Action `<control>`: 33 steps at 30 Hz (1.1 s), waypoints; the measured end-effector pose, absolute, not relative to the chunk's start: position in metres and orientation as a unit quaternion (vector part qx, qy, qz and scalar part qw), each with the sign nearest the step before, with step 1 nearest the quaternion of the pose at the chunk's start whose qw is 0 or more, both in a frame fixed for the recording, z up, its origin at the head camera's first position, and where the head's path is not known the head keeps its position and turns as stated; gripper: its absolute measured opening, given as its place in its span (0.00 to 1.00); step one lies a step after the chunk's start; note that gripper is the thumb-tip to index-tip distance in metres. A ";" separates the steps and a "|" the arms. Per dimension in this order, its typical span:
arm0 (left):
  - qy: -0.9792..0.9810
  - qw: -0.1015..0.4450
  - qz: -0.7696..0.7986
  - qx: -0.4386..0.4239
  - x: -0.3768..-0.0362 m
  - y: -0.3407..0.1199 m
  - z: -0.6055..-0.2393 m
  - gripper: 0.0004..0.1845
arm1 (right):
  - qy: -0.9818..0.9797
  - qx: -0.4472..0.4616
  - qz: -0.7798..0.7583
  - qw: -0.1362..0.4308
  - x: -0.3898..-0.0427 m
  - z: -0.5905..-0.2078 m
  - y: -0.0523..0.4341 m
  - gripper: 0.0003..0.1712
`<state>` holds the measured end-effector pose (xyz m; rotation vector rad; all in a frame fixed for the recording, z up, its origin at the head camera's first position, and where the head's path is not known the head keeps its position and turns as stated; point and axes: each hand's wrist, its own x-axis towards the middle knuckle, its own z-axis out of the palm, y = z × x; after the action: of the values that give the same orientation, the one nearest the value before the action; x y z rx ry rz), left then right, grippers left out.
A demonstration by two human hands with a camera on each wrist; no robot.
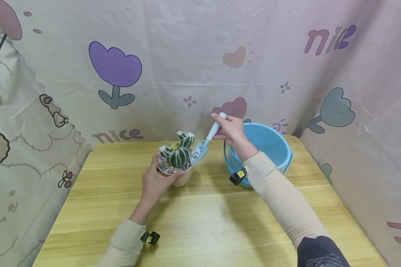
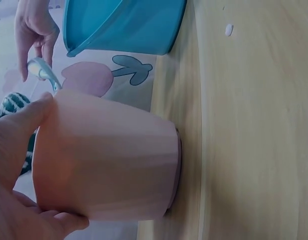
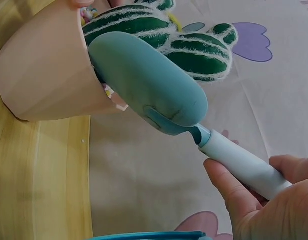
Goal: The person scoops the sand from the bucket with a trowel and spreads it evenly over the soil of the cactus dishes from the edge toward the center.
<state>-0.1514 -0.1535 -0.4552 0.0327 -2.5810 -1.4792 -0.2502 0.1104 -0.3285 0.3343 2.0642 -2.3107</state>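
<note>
We are gripping a small trowel (image 1: 205, 142) with our right hand (image 1: 232, 130), fingers and thumb curled round its pale handle, and we are wrapping our left hand (image 1: 155, 181) round the side of a pink pot (image 1: 182, 180), thumb on one flank and fingers on the other.

The pot is standing upright on the wooden table (image 1: 200, 222), near its middle. It is holding a green cactus (image 1: 178, 150) with white ribs and several rounded lobes, bedded in a layer of small coloured pebbles (image 1: 168, 169). We are holding the trowel's blue blade at the pot's rim on the right side, tilted down toward the pebbles, and it is carrying a little heap of pale gravel (image 1: 196, 152). From the right wrist view the blade's underside is lying across the rim, just in front of the cactus.

A blue bucket (image 1: 264, 142) is standing on the table to the right of the pot, close to the far edge and just behind our right forearm. We cannot tell what is inside it, since only its inner wall is showing.

A curtain (image 1: 187, 63) printed with tulips and hearts is hanging round the table on three sides.
</note>
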 end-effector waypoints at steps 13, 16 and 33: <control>-0.861 0.098 -0.498 0.015 -0.150 -0.150 -0.455 0.61 | 0.672 0.105 -0.733 -0.003 -0.247 -0.324 0.105 0.21; -0.862 0.095 -0.498 0.018 -0.150 -0.150 -0.455 0.63 | 0.674 0.103 -0.732 -0.008 -0.246 -0.323 0.104 0.22; -0.863 0.082 -0.498 0.027 -0.149 -0.149 -0.455 0.67 | 0.676 0.091 -0.731 -0.006 -0.244 -0.320 0.104 0.26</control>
<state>-0.1494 -0.1494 -0.4546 0.0801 -2.5778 -1.4859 -0.2435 0.1040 -0.3195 0.2872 2.1318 -2.3067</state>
